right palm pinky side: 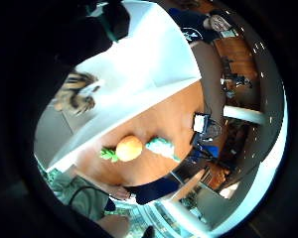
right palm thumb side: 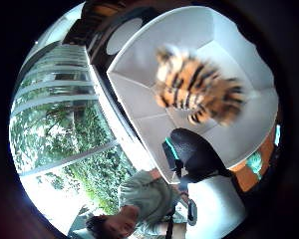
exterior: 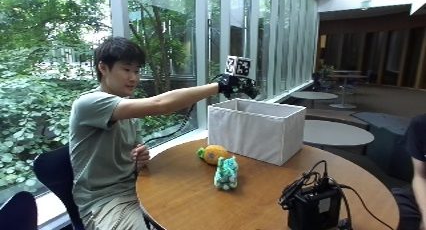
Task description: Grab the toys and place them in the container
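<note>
Gloved right hand (exterior: 236,86) hangs open above the white container (exterior: 256,130), the soft, light tiger toy (right palm thumb side: 202,89) dropping inside; grab plush bodies mid-torso

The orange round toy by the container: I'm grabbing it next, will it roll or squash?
The orange round toy looks plush, so probably light and squashy. Its ball shape may roll on the table, though its green leafy end could check that.

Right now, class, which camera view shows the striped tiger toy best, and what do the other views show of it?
The thumb side palm view: the tiger toy fills the middle, inside the white container. The little finger side view catches only part of it at the container's edge. The outside view hides it behind the container wall.
</note>
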The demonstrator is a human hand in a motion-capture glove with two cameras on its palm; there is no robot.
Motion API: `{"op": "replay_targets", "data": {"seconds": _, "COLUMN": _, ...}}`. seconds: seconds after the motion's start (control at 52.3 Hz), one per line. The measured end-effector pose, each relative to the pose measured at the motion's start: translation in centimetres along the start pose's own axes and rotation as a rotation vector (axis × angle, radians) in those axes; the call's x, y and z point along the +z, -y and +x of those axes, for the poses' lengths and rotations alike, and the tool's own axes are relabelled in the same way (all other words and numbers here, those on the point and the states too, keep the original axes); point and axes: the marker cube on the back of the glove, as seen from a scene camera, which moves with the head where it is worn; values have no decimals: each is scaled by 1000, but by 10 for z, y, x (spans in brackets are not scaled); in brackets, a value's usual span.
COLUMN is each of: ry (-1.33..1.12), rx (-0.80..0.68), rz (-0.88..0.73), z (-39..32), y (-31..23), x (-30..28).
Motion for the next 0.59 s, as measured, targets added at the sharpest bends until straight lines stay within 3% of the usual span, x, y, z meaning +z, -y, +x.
{"op": "replay_targets", "data": {"seconds": 0.364, "ry": -85, "rx": 235, "rz": -8, "z": 121, "y": -125, "x": -58}}
{"op": "replay_targets", "data": {"seconds": 0.517, "ry": 3, "rx": 343, "rz": -19, "z": 190, "y": -174, "x": -33}}
{"op": "replay_targets", "data": {"seconds": 0.593, "ry": -37, "rx": 236, "rz": -67, "z": 234, "y": -198, "x": -2}}
